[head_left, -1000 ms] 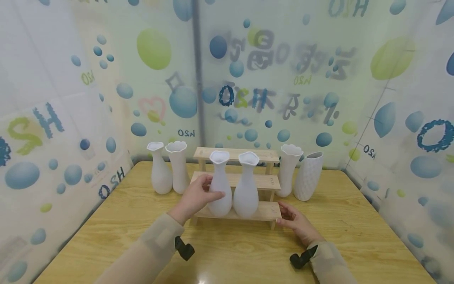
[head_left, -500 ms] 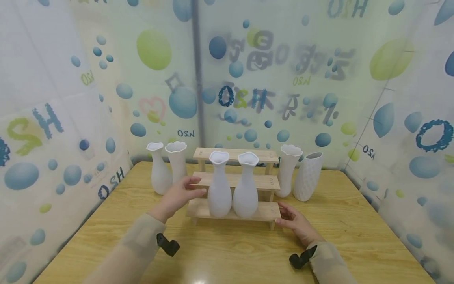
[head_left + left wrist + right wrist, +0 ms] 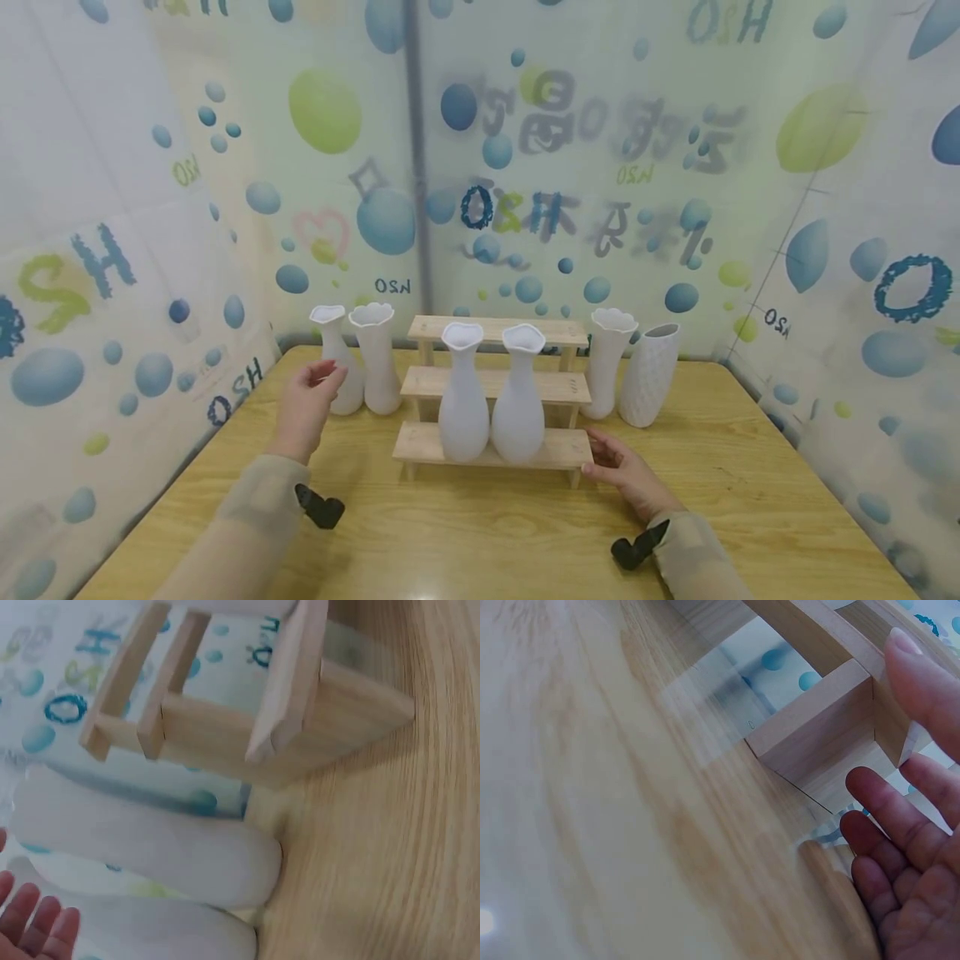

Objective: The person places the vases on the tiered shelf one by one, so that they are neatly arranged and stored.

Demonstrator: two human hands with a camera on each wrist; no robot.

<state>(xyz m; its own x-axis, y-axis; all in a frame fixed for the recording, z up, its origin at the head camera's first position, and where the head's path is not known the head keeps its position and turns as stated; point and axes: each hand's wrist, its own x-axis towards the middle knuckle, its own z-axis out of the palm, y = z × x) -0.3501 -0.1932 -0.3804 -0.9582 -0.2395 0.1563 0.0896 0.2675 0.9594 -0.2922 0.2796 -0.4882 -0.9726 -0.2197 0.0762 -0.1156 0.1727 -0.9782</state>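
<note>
My left hand is raised at the left, fingers loosely bent and holding nothing. It overlaps the leftmost white vase in the head view; its fingertips appear at the lower left of the left wrist view. A scalloped-rim white vase stands just right of that one. My right hand grips the right end of the bottom step of a three-tier wooden stand, thumb at the front and fingers behind. On that step, two matching white vases, a left one and a right one, stand upright side by side.
Right of the stand are another scalloped white vase and a textured white vase with a slanted mouth. Everything rests on a wood-grain table. Printed curtains enclose its back and sides.
My left hand has let go of the left vase on the bottom step and moved left to the leftmost vase. The stand's left end shifted slightly leftward early on. My right hand stays put.
</note>
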